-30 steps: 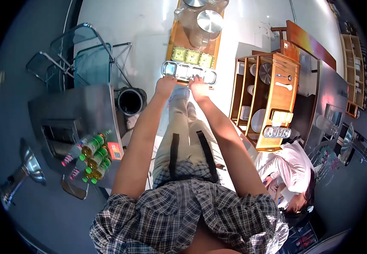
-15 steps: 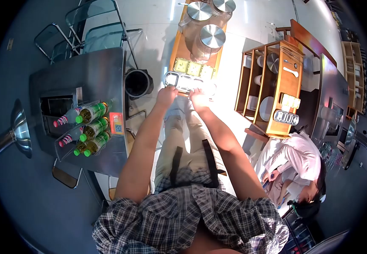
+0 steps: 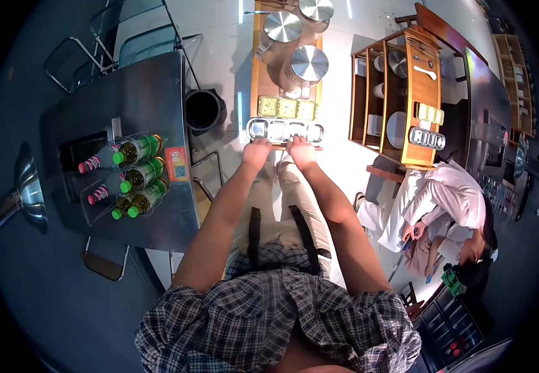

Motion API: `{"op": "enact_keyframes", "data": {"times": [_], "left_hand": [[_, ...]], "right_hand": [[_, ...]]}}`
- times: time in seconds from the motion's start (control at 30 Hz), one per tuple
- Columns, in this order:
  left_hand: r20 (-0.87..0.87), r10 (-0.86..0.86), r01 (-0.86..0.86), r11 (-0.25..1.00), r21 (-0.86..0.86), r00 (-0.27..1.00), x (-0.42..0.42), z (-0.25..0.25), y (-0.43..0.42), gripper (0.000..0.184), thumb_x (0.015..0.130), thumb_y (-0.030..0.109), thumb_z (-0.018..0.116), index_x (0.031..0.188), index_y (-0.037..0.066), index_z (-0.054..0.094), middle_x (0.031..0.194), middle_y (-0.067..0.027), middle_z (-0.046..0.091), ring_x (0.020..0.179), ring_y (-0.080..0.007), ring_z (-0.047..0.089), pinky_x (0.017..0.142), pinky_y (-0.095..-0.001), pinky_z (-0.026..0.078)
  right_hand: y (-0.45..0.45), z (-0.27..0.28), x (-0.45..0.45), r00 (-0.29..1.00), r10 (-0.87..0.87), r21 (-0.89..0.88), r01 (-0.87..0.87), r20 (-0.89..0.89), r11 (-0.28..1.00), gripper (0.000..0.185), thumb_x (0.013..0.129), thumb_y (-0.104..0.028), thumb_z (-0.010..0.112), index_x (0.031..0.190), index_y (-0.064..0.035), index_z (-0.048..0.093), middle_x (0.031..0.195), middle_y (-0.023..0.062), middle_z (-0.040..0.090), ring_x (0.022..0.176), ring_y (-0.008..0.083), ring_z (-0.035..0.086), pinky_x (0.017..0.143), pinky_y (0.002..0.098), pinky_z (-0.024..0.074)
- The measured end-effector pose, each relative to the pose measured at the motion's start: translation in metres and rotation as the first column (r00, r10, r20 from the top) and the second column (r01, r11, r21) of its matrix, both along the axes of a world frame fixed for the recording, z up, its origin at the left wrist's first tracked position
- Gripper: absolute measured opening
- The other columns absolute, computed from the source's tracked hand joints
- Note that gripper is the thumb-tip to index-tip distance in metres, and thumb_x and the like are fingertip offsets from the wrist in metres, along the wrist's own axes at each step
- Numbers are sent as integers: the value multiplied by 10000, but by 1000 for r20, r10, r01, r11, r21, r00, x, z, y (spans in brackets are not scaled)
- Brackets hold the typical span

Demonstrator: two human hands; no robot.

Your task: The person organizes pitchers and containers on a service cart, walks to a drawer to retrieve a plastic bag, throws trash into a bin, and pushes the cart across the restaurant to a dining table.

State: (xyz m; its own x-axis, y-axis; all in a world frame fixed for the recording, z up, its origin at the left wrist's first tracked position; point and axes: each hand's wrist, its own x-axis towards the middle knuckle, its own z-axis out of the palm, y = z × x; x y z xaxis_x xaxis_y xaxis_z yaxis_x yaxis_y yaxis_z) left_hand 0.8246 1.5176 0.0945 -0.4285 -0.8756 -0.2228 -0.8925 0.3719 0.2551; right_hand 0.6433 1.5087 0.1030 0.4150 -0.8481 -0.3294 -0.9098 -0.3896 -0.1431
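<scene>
A shiny metal tray with several compartments [image 3: 276,130] lies along the near end of a long wooden surface [image 3: 261,79]. My left hand [image 3: 256,153] is at the tray's near edge on its left half, fingers curled against the rim. Right of centre, my right hand [image 3: 301,152] grips the same edge, its fingertips reaching over the rim. The undersides of both hands are hidden. Just beyond the tray, touching or nearly so, sits a row of yellow-green square dishes [image 3: 287,107]. Farther back stand clear pitchers with round metal lids [image 3: 309,63].
On the left, a dark metal table [image 3: 145,93] carries a rack of green-capped bottles [image 3: 140,177]. A black bin [image 3: 203,110] stands beside it. At right are a wooden shelf cart [image 3: 423,93] holding another metal tray [image 3: 427,138], and a seated person in white [image 3: 450,193].
The metal tray has gone from slanted to straight along the wooden surface's near end, with both hands still at its edge. The whole view has shifted slightly.
</scene>
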Motion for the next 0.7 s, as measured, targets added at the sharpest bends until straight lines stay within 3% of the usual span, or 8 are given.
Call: {"op": "enact_keyframes", "data": {"times": [0.2, 0.27, 0.33, 0.4, 0.47, 0.5, 0.6, 0.7], "left_hand": [[19, 2, -3, 999, 38, 1000, -63, 2, 27, 110, 740, 120, 527, 828, 102, 590, 857, -40, 581, 802, -205, 590, 584, -321, 514], [30, -44, 41, 993, 115, 999, -85, 1, 30, 137, 757, 120, 511, 868, 78, 581, 865, -50, 578, 821, -203, 594, 603, -332, 522], [-60, -18, 28, 984, 173, 998, -106, 6, 32, 224, 778, 121, 489, 976, 50, 564, 930, -71, 581, 901, -218, 590, 664, -346, 527], [-163, 24, 23, 960, 278, 986, -123, 0, 36, 297, 796, 100, 460, 1076, 27, 527, 1025, -105, 574, 998, -252, 559, 783, -350, 502], [-407, 83, 3, 979, 206, 910, -138, -40, 52, 317, 797, 62, 440, 1100, 9, 515, 1092, -122, 560, 1055, -269, 526, 874, -345, 455], [-435, -47, 105, 989, 109, 899, -140, -12, 42, 294, 779, 27, 445, 1061, 0, 525, 1089, -122, 557, 1050, -277, 522, 902, -351, 429], [-536, -103, 231, 957, 178, 838, -142, 15, 23, 274, 758, 26, 484, 1026, 11, 540, 1076, -114, 558, 1029, -270, 526, 877, -354, 440], [-483, -81, 223, 943, 245, 872, -140, 23, 4, 226, 733, 51, 514, 953, 41, 564, 996, -94, 566, 967, -268, 543, 808, -354, 461]], "right_hand": [[8, 8, -64, 983, 186, -91, -186, -14, 978, 130, 759, -136, 518, 834, -60, 591, 899, 77, 575, 880, 229, 576, 604, 358, 539], [3, 8, -93, 981, 192, 7, -192, 5, 981, 126, 753, -131, 516, 821, -59, 595, 914, 83, 587, 894, 234, 580, 598, 366, 542], [-6, 8, -119, 967, 253, 16, -253, 14, 967, 138, 753, -132, 515, 832, -63, 603, 906, 78, 590, 901, 233, 578, 593, 371, 542], [-9, -7, -149, 976, 213, 37, -212, -30, 976, 159, 773, -146, 495, 852, -64, 606, 937, 86, 596, 937, 245, 563, 693, 407, 508], [-19, -4, -173, 978, 189, 41, -186, -85, 982, 175, 792, -156, 477, 861, -63, 608, 952, 91, 601, 953, 253, 555, 751, 432, 481], [-24, -3, -186, 976, 184, 35, -181, -118, 983, 181, 802, -160, 469, 860, -61, 609, 951, 91, 603, 950, 255, 554, 759, 438, 471], [-38, -14, -223, 980, 145, -25, -150, -138, 988, 178, 802, -174, 470, 810, -73, 616, 910, 64, 607, 902, 239, 555, 747, 427, 453], [-44, -16, -249, 984, 90, -94, -106, -152, 990, 172, 798, -184, 476, 783, -84, 615, 882, 46, 599, 881, 227, 551, 772, 425, 434]]}}
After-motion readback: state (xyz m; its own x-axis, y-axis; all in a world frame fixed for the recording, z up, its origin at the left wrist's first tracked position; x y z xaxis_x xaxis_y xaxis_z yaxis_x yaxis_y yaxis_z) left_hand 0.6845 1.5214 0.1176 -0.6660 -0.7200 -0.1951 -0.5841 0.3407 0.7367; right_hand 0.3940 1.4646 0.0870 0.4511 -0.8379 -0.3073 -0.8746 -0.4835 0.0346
